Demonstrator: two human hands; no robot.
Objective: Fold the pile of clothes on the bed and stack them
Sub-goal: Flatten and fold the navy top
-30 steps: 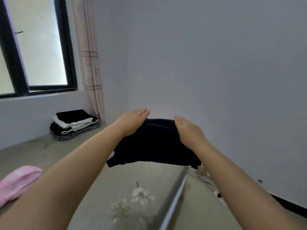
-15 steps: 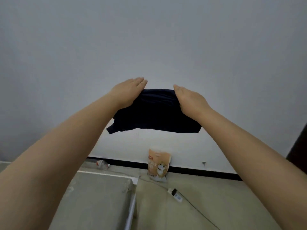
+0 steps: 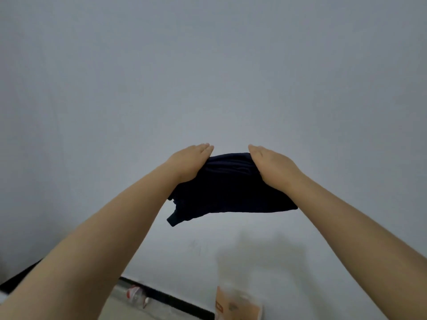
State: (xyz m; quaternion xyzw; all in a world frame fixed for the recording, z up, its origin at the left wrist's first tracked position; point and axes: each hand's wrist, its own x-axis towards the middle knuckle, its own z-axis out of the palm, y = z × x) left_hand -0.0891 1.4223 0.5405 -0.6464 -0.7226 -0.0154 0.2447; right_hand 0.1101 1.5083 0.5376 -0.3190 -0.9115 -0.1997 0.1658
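Dark navy garment (image 3: 231, 188) hangs between your hands, long axis left to right; left hand (image 3: 189, 161) and right hand (image 3: 273, 168) each clamp one end, equally near.

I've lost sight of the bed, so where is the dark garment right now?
In the head view the dark garment is mid-frame, held in the air between the left hand and right hand, in front of the wall.
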